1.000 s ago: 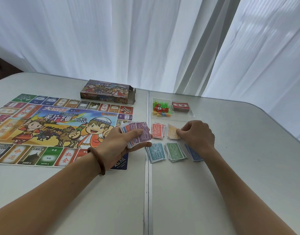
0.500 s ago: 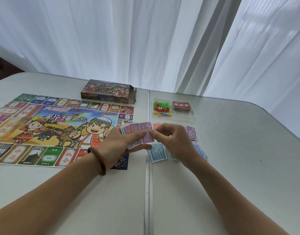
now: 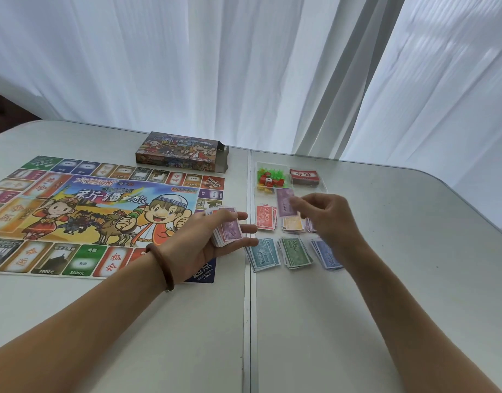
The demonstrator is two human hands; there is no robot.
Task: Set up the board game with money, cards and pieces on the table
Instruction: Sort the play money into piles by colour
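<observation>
Flanking money piles (image 3: pixel 296 251): board (image 3: pixel 102 211), box (image 3: pixel 181 151), pieces tray (image 3: pixel 288 167).

Right hand (image 3: pixel 329 219) pinches 1 purple note (image 3: pixel 285 202) above money piles (image 3: pixel 296 252); left hand (image 3: pixel 201 245) holds stack (image 3: pixel 229 231).

The left forearm (image 3: pixel 88 316) comes in bare from the lower left and runs diagonally up to the right, with a brown bracelet (image 3: pixel 162 268) round the wrist. The left hand (image 3: pixel 207 245) is turned palm up, fingers stretched to the right, cradling a stack of play money (image 3: pixel 228 231) with the thumb laid across the top. The right forearm (image 3: pixel 408 321) comes in bare from the lower right. The right hand (image 3: pixel 332 219) is raised, back toward the camera, fingers curled, pinching a single purple note (image 3: pixel 285 204) between thumb and fingertips.
</observation>
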